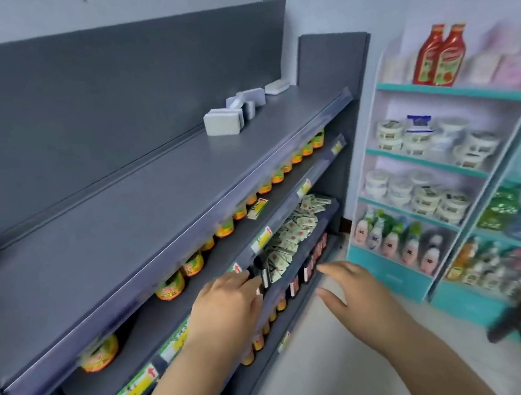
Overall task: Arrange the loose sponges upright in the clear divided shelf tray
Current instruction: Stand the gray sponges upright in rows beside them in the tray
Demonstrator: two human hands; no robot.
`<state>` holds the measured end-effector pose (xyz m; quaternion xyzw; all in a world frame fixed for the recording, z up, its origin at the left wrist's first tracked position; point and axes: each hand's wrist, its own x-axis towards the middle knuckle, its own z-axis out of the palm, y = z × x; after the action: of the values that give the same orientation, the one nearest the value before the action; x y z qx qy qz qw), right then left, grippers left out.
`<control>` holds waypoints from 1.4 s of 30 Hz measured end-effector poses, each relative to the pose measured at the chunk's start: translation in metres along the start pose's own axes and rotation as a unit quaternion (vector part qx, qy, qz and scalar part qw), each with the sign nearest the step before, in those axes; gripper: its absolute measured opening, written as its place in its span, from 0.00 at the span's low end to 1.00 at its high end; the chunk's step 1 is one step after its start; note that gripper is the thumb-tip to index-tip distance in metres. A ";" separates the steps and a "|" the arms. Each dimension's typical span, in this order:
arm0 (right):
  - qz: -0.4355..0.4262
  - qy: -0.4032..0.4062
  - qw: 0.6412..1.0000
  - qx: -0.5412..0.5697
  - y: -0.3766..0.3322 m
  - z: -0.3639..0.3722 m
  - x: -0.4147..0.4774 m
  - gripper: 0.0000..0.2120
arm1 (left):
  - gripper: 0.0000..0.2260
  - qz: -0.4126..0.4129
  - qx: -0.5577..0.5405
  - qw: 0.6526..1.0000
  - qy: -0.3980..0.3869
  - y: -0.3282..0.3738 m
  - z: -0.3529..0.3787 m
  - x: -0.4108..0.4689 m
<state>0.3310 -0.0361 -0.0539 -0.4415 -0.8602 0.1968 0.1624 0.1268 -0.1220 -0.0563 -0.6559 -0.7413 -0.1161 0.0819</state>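
the dark grey shelving unit (103, 85) fills most of the view, and its top shelf (150, 186) is the long bare board running away from the camera. past the far end of the top shelf stands a white and teal rack (376, 151) with two ketchup bottles (440, 55) on it. below the top shelf sit a row of orange-lidded jars (169, 287) and, lower again, a heap of small sachets (290, 230).

the left hand (226, 306) hangs well below the top shelf's front edge, near a lower price strip, its grip slack, fingers stretched forward and holding nothing. the right hand (355, 287) floats out in front of the unit, also well below the top shelf, fingers spread, grip empty.

the sponges (223, 122) are at the far end of the top shelf, close to its back panel: a pale grey cluster, some lying flat, some seemingly on edge. motion blur hides whether the clear divided tray is among them; i cannot make it out.

by my reading the task is at or near its start: neither hand has a sponge, both are far from the cluster, and the sorting upright looks left to do.
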 end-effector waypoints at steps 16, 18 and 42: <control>-0.126 -0.026 0.992 -0.020 0.112 -0.100 0.199 0.21 | 0.16 -0.096 0.010 0.993 0.069 0.043 0.023 0.223; -0.153 -0.032 0.987 -0.029 0.115 -0.099 0.237 0.21 | 0.18 -0.103 0.022 0.991 0.085 0.029 0.028 0.248; -0.369 -0.116 0.917 0.096 0.153 -0.099 0.631 0.18 | 0.20 -0.352 0.098 0.928 0.076 -0.049 0.088 0.496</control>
<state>0.1307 0.5847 0.0253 -0.0494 -0.9518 0.2545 0.1638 0.0186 0.3703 -0.0079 -0.3302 -0.9239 -0.1137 0.1561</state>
